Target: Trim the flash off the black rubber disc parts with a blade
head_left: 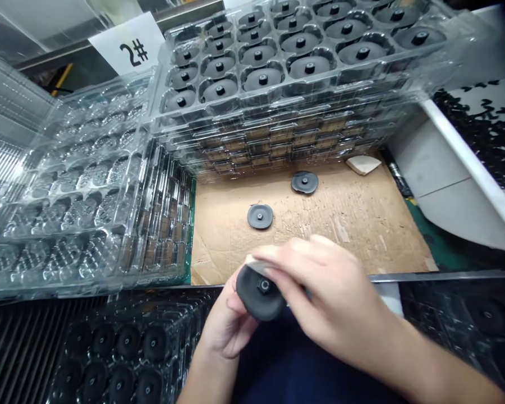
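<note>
The left hand [229,322] cradles a black rubber disc [258,292] with a central stud, held over the near edge of the cardboard [320,241]; the right hand [328,297] pinches a pale pad [256,265] against its rim. Two matching discs [260,216] lie well apart on the cardboard.

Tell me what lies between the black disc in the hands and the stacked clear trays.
In the head view, two loose black discs lie on brown cardboard, between the held black disc and the stacked clear trays.
</note>
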A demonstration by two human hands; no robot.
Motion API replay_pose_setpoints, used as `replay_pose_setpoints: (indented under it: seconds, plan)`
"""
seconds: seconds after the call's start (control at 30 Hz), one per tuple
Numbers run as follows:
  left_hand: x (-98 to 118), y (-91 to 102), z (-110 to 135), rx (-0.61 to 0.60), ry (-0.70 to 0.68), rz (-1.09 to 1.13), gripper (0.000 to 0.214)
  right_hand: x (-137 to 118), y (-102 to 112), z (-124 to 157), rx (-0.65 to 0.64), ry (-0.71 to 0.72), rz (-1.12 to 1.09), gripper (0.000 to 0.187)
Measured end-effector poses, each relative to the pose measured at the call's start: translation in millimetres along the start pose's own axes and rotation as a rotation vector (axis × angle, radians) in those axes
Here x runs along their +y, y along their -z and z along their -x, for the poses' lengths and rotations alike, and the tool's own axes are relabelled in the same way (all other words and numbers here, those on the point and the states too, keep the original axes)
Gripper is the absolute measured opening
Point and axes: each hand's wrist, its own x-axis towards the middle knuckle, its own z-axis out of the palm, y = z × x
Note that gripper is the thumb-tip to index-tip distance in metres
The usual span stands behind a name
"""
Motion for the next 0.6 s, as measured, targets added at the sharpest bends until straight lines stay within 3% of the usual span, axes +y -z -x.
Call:
replay_pose_setpoints:
  seconds: [0.07,0.2,0.3,0.37,0.47,0.53,0.6]
  plan:
    - [5,0.7,1,-0.04,-0.028,0.018,0.065,-1,5,10,-0.076,-0.128,-0.107,0.022]
    - [10,-1.9,1,-0.118,-0.085,0.085,0.054,6,12,35,-0.317,-0.26,-0.556,0.017]
    - [9,-6.3,-3,-0.11,-0.101,0.117,0.051,21,12,48,-0.187,-0.477,-0.552,0.015]
    - [7,-10.1,-5,-0.099,-0.099,0.117,0.052,27,13,50,-0.053,-0.53,-0.447,0.017]
    - [3,-17.3,-6,-0.042,-0.116,0.088,0.055,21,14,40,0.127,-0.443,-0.276,0.024]
    - [0,-21.7,-4,0.017,-0.131,0.065,0.058,11,11,29,0.208,-0.271,-0.177,0.029]
    - [-3,-23.7,-2,0.068,-0.15,0.042,0.061,1,5,19,0.201,-0.062,-0.129,0.03]
